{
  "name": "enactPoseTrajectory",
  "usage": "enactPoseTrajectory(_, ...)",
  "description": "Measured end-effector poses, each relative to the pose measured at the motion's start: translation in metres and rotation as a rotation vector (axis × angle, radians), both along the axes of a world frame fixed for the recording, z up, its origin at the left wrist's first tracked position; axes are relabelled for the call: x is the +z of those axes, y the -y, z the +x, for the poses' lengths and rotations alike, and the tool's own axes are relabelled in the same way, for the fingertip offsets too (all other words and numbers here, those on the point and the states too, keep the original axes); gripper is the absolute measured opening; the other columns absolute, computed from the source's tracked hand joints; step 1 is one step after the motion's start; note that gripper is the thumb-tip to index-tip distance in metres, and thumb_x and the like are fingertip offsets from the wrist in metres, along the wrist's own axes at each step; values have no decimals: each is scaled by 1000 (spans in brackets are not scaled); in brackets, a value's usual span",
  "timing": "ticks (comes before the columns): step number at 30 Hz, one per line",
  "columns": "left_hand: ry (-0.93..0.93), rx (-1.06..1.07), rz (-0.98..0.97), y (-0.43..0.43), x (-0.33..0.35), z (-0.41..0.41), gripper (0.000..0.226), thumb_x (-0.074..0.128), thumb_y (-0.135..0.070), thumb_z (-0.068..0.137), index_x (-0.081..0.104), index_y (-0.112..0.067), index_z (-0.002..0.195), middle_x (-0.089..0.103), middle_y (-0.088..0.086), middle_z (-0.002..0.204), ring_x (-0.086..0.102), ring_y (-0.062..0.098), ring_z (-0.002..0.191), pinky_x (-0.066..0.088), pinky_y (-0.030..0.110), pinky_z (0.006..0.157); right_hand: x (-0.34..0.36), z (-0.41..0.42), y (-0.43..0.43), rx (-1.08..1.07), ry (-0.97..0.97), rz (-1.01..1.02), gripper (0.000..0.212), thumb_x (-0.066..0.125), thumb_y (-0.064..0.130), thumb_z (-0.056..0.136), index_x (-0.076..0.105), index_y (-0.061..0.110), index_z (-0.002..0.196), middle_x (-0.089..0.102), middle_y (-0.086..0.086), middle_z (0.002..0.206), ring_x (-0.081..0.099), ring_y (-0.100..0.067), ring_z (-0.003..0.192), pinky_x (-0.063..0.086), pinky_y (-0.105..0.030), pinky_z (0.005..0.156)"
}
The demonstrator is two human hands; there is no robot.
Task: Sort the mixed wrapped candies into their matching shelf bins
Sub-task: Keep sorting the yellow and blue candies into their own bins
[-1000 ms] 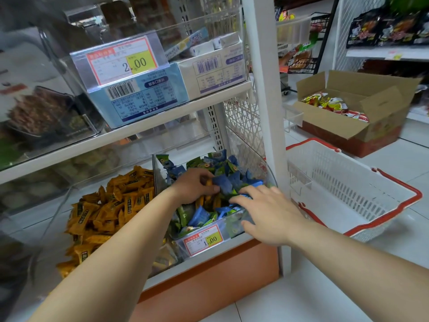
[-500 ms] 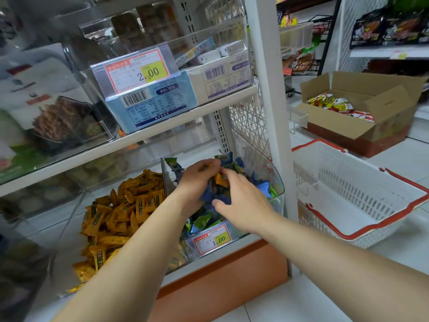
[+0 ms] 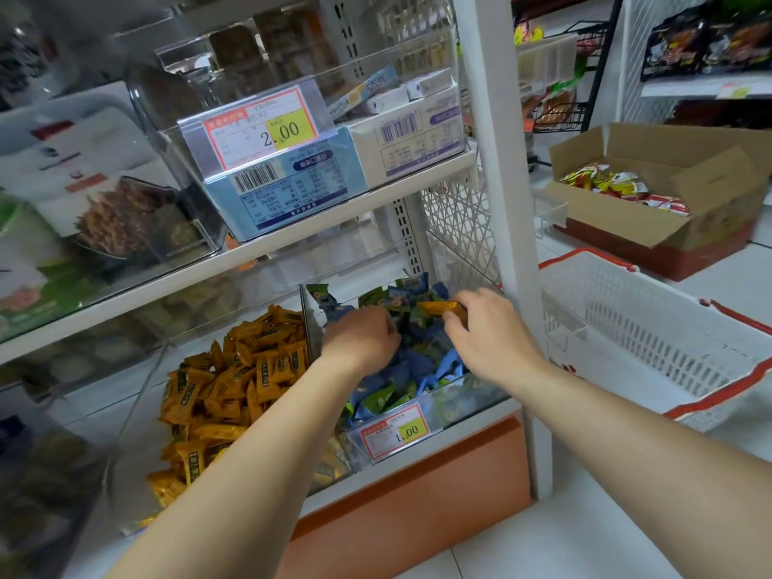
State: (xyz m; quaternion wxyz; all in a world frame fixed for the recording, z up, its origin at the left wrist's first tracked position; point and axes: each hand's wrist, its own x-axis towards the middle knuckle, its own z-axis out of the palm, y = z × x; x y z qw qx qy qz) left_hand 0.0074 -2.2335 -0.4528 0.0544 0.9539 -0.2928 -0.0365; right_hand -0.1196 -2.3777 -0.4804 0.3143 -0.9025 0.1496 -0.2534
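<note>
Your hands have drawn apart since half a second ago, when they met over the pile: your right hand (image 3: pixel 488 336) now sits toward the back right of the bin, and your left hand (image 3: pixel 361 340) has dropped onto the candies nearer the divider. Your right hand's thumb and fingers pinch one orange candy (image 3: pixel 438 308), held just above the blue and green candies (image 3: pixel 401 378) in the right-hand bin (image 3: pixel 468 401). It has not yet crossed to the orange-candy bin (image 3: pixel 133 432) beside it, where its kind is heaped. Your left hand rests on the blue and green pile with its fingers curled down into the wrappers. Its back hides them, so you cannot tell whether it holds anything. The sort looks well along, since no other orange wrapper shows on top of the mix. Strays may lie buried, and this one is still to be dropped in its bin.
</note>
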Motion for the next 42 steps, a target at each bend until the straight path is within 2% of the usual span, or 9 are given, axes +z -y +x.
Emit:
enactPoseTrajectory(7,-279,-82,-16,38,-18,-3,29,51,-36,101,68,-14,103,67,4,96,61,21,85,47,32,72,-6,-2,2,29,-52,14,18,48,28,99,61,15,99,47,1,95,42,-16,88,39,-33,77)
enactPoseTrajectory(13,-417,-134,-59,44,-23,-7,9,63,-27,93,60,-19,88,62,-2,79,54,13,70,40,24,57,-4,-4,5,56,-65,57,17,47,28,98,59,17,91,53,-1,97,46,-18,89,36,-32,75)
enactPoseTrajectory(18,-405,-127,-206,26,-19,-6,41,79,-23,83,65,-15,121,63,-7,105,59,12,97,41,15,69,-3,-5,7,59,-33,83,17,50,28,98,63,19,93,51,0,92,47,-18,88,35,-30,74)
enactPoseTrajectory(23,-481,-139,-14,8,-3,-3,61,81,-38,80,58,-20,134,62,-7,126,59,12,110,43,24,91,-5,-5,10,67,-3,122,25,52,28,99,70,15,112,48,1,94,49,-17,91,31,-26,74)
enactPoseTrajectory(26,-518,-112,-207,0,0,-3,50,85,-23,76,63,-22,121,68,-5,110,64,14,102,52,31,92,-4,-6,8,76,30,144,29,54,27,99,65,17,124,50,2,102,49,-15,95,35,-26,79)
enactPoseTrajectory(31,-283,-35,-679,-10,3,-12,20,78,-16,84,70,-25,100,69,-4,90,68,18,82,59,34,73,-1,-8,1,55,143,305,10,58,27,95,61,35,99,65,11,91,61,-4,74,46,-19,57)
enactPoseTrajectory(36,-618,113,-1063,-12,11,-34,20,53,-8,101,70,-17,106,72,8,92,73,20,76,60,29,68,5,-5,-9,73,189,578,9,60,26,95,55,32,92,72,6,84,70,-15,75,59,-48,74)
enactPoseTrajectory(39,-866,167,-1281,-13,19,-47,20,53,-21,102,68,-11,109,74,14,96,74,23,85,59,30,70,5,-3,-18,124,217,510,9,61,27,95,56,32,90,72,16,74,65,-9,71,56,-39,72)
enactPoseTrajectory(42,-768,44,-1221,-21,19,-55,31,67,-34,93,64,-13,116,73,12,106,73,23,96,59,29,77,5,-2,-25,151,252,435,8,68,27,90,62,31,86,72,18,76,67,-4,78,55,-35,78)
